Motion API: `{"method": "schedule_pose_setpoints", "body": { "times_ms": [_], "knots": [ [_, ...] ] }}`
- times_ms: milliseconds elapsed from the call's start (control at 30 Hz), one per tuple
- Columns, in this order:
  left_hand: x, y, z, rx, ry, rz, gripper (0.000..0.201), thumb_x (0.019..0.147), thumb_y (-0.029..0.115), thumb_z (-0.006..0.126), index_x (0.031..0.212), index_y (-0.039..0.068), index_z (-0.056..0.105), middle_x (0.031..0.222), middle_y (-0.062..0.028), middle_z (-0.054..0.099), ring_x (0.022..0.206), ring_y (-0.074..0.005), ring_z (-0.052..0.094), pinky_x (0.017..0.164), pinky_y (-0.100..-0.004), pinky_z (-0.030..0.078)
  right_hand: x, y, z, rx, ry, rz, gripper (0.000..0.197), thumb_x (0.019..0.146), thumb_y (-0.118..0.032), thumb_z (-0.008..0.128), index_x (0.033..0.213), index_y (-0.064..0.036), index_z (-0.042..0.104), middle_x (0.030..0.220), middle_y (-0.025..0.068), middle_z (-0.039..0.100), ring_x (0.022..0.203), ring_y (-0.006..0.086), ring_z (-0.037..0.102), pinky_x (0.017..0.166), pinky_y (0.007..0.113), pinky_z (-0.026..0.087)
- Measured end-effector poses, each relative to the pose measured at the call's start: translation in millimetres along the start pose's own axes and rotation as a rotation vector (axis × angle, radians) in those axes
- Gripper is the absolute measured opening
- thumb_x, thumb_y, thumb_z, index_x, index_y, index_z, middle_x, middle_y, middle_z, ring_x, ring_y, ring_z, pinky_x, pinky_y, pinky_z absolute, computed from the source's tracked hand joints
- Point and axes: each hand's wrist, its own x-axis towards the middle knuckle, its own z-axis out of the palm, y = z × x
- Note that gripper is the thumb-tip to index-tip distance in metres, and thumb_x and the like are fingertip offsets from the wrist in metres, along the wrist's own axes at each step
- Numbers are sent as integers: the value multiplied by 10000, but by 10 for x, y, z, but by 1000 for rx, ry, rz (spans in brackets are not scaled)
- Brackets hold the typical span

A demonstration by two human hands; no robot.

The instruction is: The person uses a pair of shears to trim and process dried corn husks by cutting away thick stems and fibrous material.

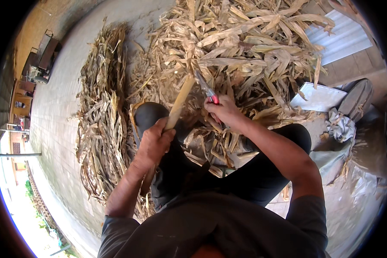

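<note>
My left hand (152, 142) is closed around the lower end of a long, pale yellow corn husk (181, 101), which slants up and to the right. I cannot tell whether it is folded or rolled. In my right hand (225, 112) are scissors (208, 91) with red and grey handles. Their blades point up and left, close to the husk's upper end; whether they touch it is not clear. Behind both hands spreads a large heap of dry corn husks (253, 47), loose and tan.
Left of my knee lies a long row of darker dry husks (103, 116) on the paved floor (56, 124). At the right are a white board (317, 98), a dark shoe (357, 98) and crumpled plastic (340, 125). A corrugated sheet (337, 38) lies farther back; a cart (41, 60) stands far left.
</note>
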Motion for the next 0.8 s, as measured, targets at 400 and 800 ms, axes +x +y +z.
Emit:
{"method": "schedule_pose_setpoints", "body": {
  "times_ms": [400,800],
  "knots": [
    [535,66,-228,-347,-14,19,248,987,119,655,1197,-7,614,842,-19,619,637,-93,592,537,-237,487,-102,-271,151,293,99,129,251,996,-318,693,978,-73,749,653,-44,507,551,62,478,469,266,357],
    [1078,104,751,-660,-343,188,355,985,149,716,1289,6,603,1042,-47,687,917,-146,670,831,-309,558,39,-157,161,602,417,-152,245,1001,-239,723,881,-25,720,707,-37,597,565,56,492,491,269,387]
  ]
}}
